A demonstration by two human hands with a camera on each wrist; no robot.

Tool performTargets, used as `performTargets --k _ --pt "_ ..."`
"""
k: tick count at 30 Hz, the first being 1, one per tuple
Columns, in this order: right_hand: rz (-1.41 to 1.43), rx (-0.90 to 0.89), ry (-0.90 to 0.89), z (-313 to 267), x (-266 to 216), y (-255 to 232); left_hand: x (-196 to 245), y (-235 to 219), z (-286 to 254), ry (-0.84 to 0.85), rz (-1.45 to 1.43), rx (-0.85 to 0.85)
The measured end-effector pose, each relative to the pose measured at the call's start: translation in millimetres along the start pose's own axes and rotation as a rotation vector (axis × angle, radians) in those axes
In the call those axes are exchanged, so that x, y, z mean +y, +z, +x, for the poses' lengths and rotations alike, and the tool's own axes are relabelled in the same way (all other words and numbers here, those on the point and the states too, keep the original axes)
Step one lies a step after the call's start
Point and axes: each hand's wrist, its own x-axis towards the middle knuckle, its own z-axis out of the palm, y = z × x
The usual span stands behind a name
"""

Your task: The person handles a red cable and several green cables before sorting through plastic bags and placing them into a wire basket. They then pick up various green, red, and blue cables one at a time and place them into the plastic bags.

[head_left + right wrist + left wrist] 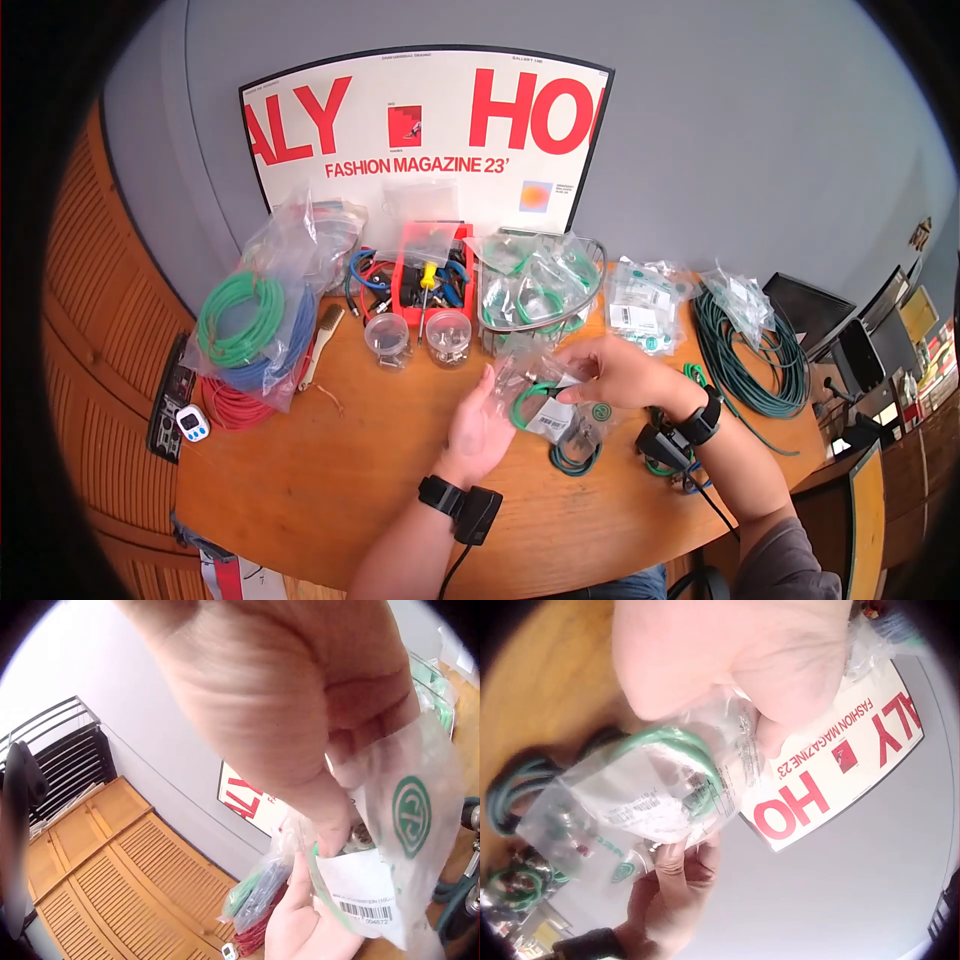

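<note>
A clear plastic bag (552, 412) with a white barcode label and a green round logo is held up between both hands, over the front middle of the table. Coiled green cable (671, 742) shows through its film. My left hand (478, 430) grips the bag's left side, thumb up along the edge and the other fingers mostly hidden behind it. From the right, my right hand (622, 375) pinches the bag near its label (367, 900). Beside the right thumb (671, 862) a small metal connector shows. A dark green cable coil (575, 458) lies on the table below the bag.
Behind the hands stand two clear jars (449, 338), a red bin (408, 312) with tools and a wire basket (541, 330) of bagged cables. Bagged green and blue coils (240, 320) lie left. A large dark green coil (752, 395) and more bags (645, 310) lie right.
</note>
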Motion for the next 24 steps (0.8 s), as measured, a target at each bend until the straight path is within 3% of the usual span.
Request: performTargets --k 5,7,9,12,13,15,18,19,22,24 --pt "0.063 0.026 -0.037 9.8 3.4 8.5 3.9 -0.6 0.4 0.025 -0.058 0.013" --pt "-0.292 0.006 0.022 9.1 -26.9 7.4 2.9 -5.3 0.9 0.013 -0.067 0.045" --pt "-0.319 -0.04 0.088 12.4 -38.3 2.9 3.6 -5.4 1.2 -0.001 -0.075 0.079" --pt "-0.15 -0.017 -0.087 21.7 -16.6 -17.3 6.1 -4.3 1.6 0.048 -0.124 0.042" --pt "-0.023 0.035 -0.022 27.6 1.7 -29.3 5.7 -9.0 1.8 0.035 -0.163 0.061" --pt "-0.003 0.156 0.131 28.5 -9.9 -67.8 5.4 -12.3 1.1 0.026 -0.21 0.079" --pt "0.022 0.446 0.16 48.1 5.4 -115.2 5.1 -12.1 0.7 -0.006 -0.195 0.088" --pt "0.02 0.449 0.159 56.7 8.9 -125.8 4.4 -12.8 0.9 -0.015 -0.181 0.078" --pt "-0.196 0.605 0.214 77.4 23.9 -141.9 2.9 -15.0 1.0 -0.027 -0.168 0.056" --pt "-0.536 0.701 0.175 94.0 34.5 -139.0 3.4 -15.3 1.0 -0.024 -0.17 0.049"
